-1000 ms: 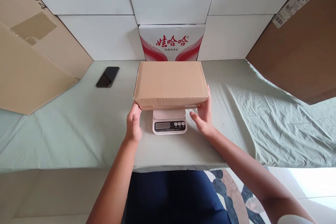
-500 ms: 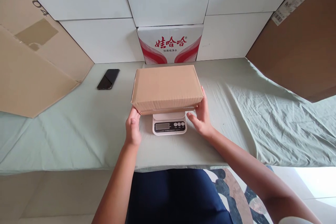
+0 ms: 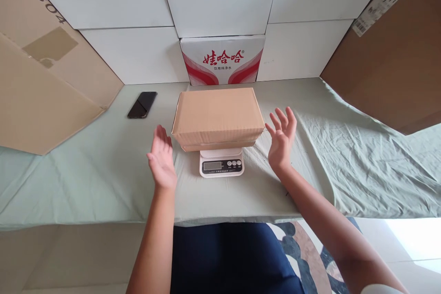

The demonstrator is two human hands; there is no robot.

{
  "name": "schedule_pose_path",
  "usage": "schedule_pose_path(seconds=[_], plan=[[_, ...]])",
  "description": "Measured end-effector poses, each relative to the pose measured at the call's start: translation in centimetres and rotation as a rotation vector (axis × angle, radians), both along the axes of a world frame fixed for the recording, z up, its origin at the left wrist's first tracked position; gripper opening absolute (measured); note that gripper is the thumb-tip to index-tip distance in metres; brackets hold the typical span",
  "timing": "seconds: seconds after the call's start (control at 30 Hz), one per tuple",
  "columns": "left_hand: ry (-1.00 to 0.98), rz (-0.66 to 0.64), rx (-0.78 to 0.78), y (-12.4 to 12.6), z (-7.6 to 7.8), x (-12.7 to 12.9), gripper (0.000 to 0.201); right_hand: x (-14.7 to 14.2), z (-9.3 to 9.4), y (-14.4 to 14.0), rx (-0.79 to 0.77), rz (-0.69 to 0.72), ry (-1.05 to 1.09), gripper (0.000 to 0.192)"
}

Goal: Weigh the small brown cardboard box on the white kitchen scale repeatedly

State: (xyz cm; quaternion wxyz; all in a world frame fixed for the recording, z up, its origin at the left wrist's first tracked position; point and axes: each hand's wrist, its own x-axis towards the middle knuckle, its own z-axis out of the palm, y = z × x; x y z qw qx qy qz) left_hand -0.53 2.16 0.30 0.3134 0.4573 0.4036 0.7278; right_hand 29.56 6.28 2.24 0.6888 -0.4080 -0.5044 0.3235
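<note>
A closed brown cardboard box [image 3: 218, 112] rests on a white digital kitchen scale [image 3: 221, 165]. The scale's display and row of buttons stick out below the box's near edge; its display looks blank, and most of its platform is hidden. To the left of the box, my left hand [image 3: 161, 158] is open with the palm turned inward, apart from the cardboard. My right hand [image 3: 283, 140] is open to the right of the box, fingers spread and bent a little. Neither hand holds anything.
A black phone [image 3: 142, 104] lies on the pale green cloth [image 3: 120, 170] at the left. Behind stands a white and red carton [image 3: 222, 60] with Chinese lettering. Large cardboard panels flank the table, one at the left [image 3: 51, 87] and one at the right [image 3: 389, 64].
Both my hands have let go of the box and moved outward, left and right, with the fingers opening. The box stays on the scale.
</note>
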Motion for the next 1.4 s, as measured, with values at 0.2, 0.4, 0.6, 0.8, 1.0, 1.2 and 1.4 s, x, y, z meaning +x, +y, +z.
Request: schedule_pose_path(seconds=[0.2, 0.4, 0.6, 0.8, 1.0, 1.2, 1.4], plan=[[0.004, -0.008, -0.018, 0.2, -0.2, -0.2, 0.078, 0.7, 1.1, 0.9, -0.127, -0.037, 0.226, 0.059], [-0.001, -0.013, -0.039, 0.2, -0.1, 0.1, 0.078, 0.5, 0.0, 1.0, -0.128, 0.027, 0.105, 0.058], [0.042, -0.107, -0.075, 0.0, -0.3, 0.5, 0.083, -0.6, -1.1, -0.2, -0.074, 0.216, -0.054, 0.067], [0.038, -0.115, -0.092, 0.0, -0.1, 0.9, 0.085, -1.7, -0.9, -1.3, -0.056, 0.297, -0.124, 0.073], [0.023, -0.108, -0.131, 0.0, 0.3, 1.1, 0.088, -2.1, 0.6, -1.6, -0.092, 0.296, -0.166, 0.082], [0.067, -0.119, -0.145, -0.1, 0.1, 1.3, 0.091, -2.7, 0.9, -2.2, -0.067, 0.312, -0.203, 0.079], [0.114, -0.157, -0.009, 3.7, 2.7, 1.1, 0.084, -3.3, 3.1, 1.7, 0.078, 0.232, -0.283, 0.093]])
